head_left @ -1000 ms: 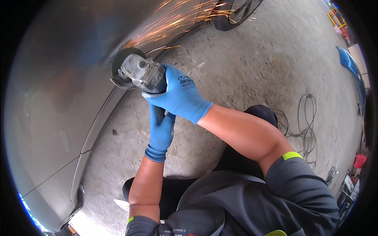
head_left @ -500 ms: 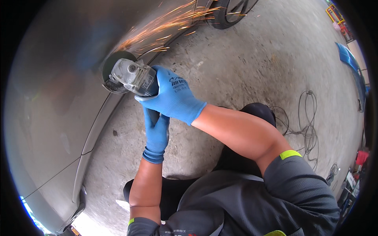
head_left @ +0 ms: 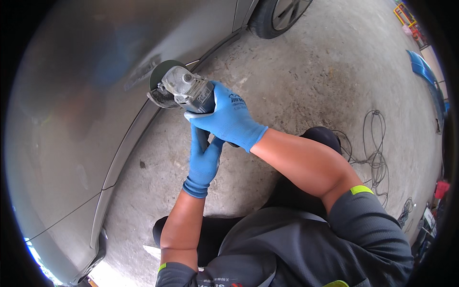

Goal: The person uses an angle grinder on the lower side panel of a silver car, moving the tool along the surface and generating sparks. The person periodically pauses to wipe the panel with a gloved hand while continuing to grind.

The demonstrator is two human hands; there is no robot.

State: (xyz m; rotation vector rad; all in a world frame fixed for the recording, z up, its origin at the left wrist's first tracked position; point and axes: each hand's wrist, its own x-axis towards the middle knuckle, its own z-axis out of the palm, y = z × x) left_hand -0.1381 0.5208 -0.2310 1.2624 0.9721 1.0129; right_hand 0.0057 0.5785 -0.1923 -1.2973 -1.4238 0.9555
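Note:
An angle grinder (head_left: 183, 87) with a grey metal head and a dark green disc (head_left: 160, 71) is held in both blue-gloved hands. My right hand (head_left: 232, 119) wraps round its body just behind the head. Below it, my left hand (head_left: 204, 160) is closed on a dark part of the grinder, mostly hidden by the right hand. The disc stands close to a grey car door (head_left: 95, 129), over its lower edge; whether they touch I cannot tell. A scuffed, ground patch (head_left: 142, 74) shows on the door beside the disc. No sparks are flying.
The car's wheel (head_left: 275, 19) is at the top. Coiled black cable (head_left: 375, 158) lies on the concrete floor (head_left: 306, 76) at the right. A blue curved panel (head_left: 423, 69) stands at the far right, with a yellow frame (head_left: 405, 15) beyond. My bent knees are beneath my arms.
The stream of orange sparks has stopped. Both hands have drawn the grinder to the right, away from the ground patch, which is now uncovered.

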